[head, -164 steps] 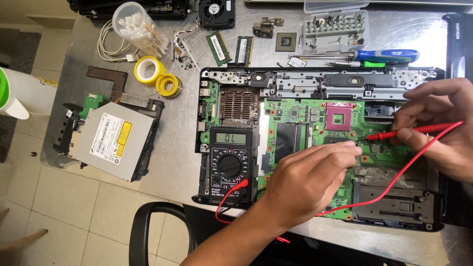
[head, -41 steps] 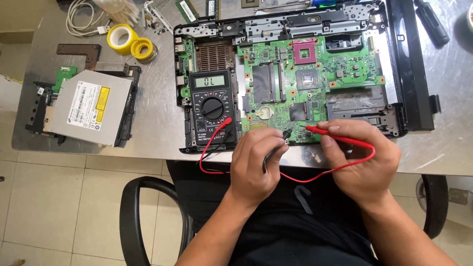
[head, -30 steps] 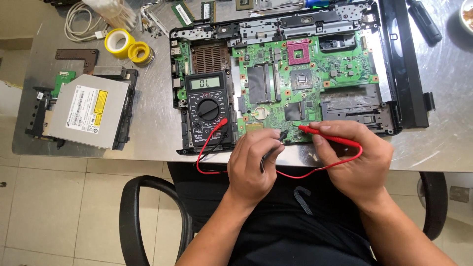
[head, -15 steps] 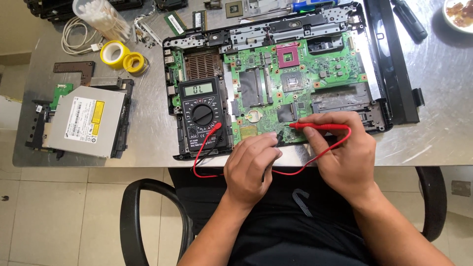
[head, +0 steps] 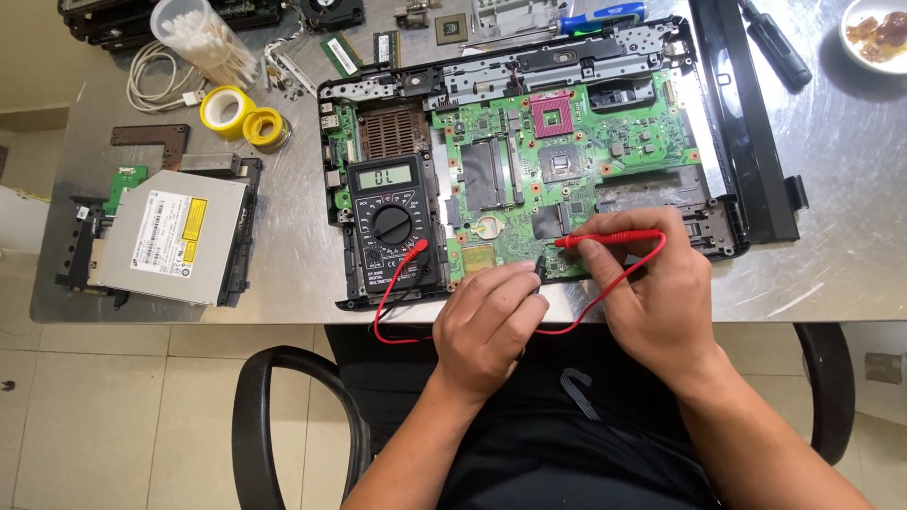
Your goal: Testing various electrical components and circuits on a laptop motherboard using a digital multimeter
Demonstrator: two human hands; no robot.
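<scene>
- An optical drive (head: 168, 236) in its black bracket is lying at the far left of the steel counter (head: 841, 246), with two rolls of yellow tape (head: 241, 118) sitting beyond it.
- A black multimeter (head: 389, 222) is resting on the left part of the opened laptop base, its dial facing up and its red lead (head: 397, 302) looping off the counter edge toward me.
- My left hand (head: 489, 326) is curling closed around a black probe (head: 539, 271); my grip is pinching it between thumb and fingers, and its tip is pointing down onto the near edge of the green motherboard (head: 567, 161).
- My right hand (head: 657, 293) is clamping a red probe (head: 609, 239) between thumb and forefinger, lying nearly flat and pointing left, its tip sitting just beside the black probe on the same near edge of the board.
- Both hands are leaning on the front rim of the laptop base, close together.
- A black screwdriver (head: 775, 42) is lying at the far right, near a small white dish (head: 874, 33).
</scene>
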